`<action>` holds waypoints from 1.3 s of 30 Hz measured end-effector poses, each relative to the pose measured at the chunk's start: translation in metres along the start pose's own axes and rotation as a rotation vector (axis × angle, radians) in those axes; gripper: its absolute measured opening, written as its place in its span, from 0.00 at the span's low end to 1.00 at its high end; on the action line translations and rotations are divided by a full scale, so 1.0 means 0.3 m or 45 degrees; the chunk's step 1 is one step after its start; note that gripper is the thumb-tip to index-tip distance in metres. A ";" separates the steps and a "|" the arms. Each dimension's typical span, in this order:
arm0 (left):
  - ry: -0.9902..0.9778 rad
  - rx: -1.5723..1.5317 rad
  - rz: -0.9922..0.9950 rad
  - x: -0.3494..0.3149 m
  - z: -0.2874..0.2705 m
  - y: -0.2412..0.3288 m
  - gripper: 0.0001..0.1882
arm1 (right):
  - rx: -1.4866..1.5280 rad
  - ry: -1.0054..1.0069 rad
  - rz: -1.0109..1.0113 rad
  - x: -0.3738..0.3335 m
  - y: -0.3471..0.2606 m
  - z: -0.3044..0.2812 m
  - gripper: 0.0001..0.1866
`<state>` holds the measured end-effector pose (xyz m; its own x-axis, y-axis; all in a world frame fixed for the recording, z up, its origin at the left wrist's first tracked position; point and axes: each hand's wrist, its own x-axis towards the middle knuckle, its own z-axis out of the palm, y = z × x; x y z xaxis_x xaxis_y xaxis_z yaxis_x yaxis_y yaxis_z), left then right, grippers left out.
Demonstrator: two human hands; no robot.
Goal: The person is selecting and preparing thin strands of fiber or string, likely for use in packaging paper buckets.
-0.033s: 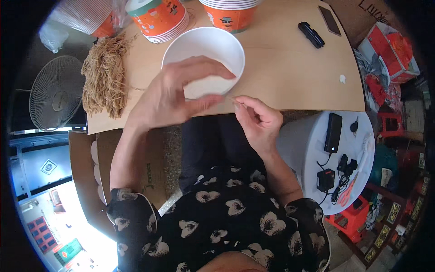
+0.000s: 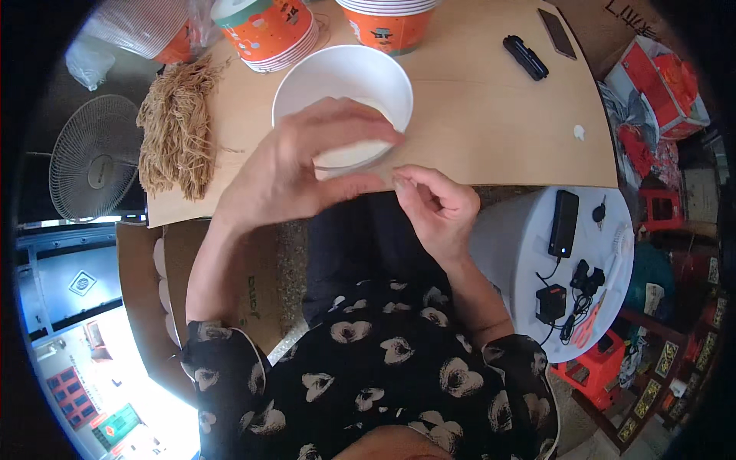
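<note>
A tan tabletop (image 2: 491,130) stretched across a cluttered room, with a wire-caged fan (image 2: 96,157) at the far left. Beside the fan, on the table, a loose bundle of tan strands (image 2: 176,134) lay untouched, and next to it stood a stack of orange bowls (image 2: 268,42). The handling looked to be under way rather than finished: both hands were raised at the near edge, while the bundle remained ungathered; how much was left could not be judged.

The left hand (image 2: 303,157) arched in front of the white bowl (image 2: 345,69), its thumb and fingers spread apart, with the bowl's near side showing through the gap. The bowl stood upright just beyond that grip, below a second orange stack (image 2: 391,31). To the right, the right hand (image 2: 441,207) had its thumb and forefinger tips together, just beside the left fingertips and clear of the bowl; the spot was too small and blurred to tell whether a thin strand lay between them. Farther right rested a black gadget (image 2: 526,57) and a phone (image 2: 557,34).
</note>
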<state>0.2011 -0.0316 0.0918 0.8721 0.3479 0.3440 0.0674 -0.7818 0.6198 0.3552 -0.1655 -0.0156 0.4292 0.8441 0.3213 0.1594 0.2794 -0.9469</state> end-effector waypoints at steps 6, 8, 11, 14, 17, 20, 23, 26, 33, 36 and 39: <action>-0.075 0.226 0.031 -0.072 0.037 0.082 0.19 | 0.189 -0.199 0.093 -0.034 -0.087 -0.027 0.05; -0.066 0.245 0.022 -0.093 0.043 0.085 0.14 | 0.229 -0.245 0.143 -0.040 -0.089 -0.040 0.05; -0.108 0.319 0.096 -0.106 0.057 0.112 0.08 | 0.160 -0.386 0.218 -0.059 -0.083 -0.059 0.05; -0.144 0.312 0.019 -0.124 0.082 0.123 0.05 | 0.097 -0.437 0.187 -0.059 -0.086 -0.079 0.05; -0.108 0.219 -0.163 -0.155 0.105 0.120 0.05 | 0.176 -0.405 0.193 -0.069 -0.083 -0.077 0.05; -0.078 0.016 -0.343 -0.171 0.126 0.113 0.06 | 0.152 -0.362 0.149 -0.088 -0.068 -0.073 0.04; -0.128 -0.057 -0.442 -0.162 0.105 0.113 0.07 | 0.174 -0.304 0.137 -0.099 -0.058 -0.057 0.04; -0.050 0.045 -0.306 -0.150 0.088 0.103 0.07 | 0.209 -0.234 0.126 -0.105 -0.034 -0.054 0.04; 0.274 0.719 -0.150 -0.080 0.092 0.072 0.12 | -0.069 0.269 -0.373 -0.045 0.047 0.036 0.06; 0.240 0.641 -0.205 -0.121 0.119 -0.007 0.11 | -0.224 0.314 -0.571 -0.021 0.065 0.053 0.06; 0.229 0.633 -0.199 -0.120 0.122 -0.015 0.09 | -0.278 0.349 -0.574 -0.012 0.065 0.060 0.06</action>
<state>0.1871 -0.0595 0.0507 0.7397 0.5281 0.4170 0.4483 -0.8489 0.2800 0.3408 -0.1548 -0.0356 0.4860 0.5057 0.7128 0.5482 0.4589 -0.6993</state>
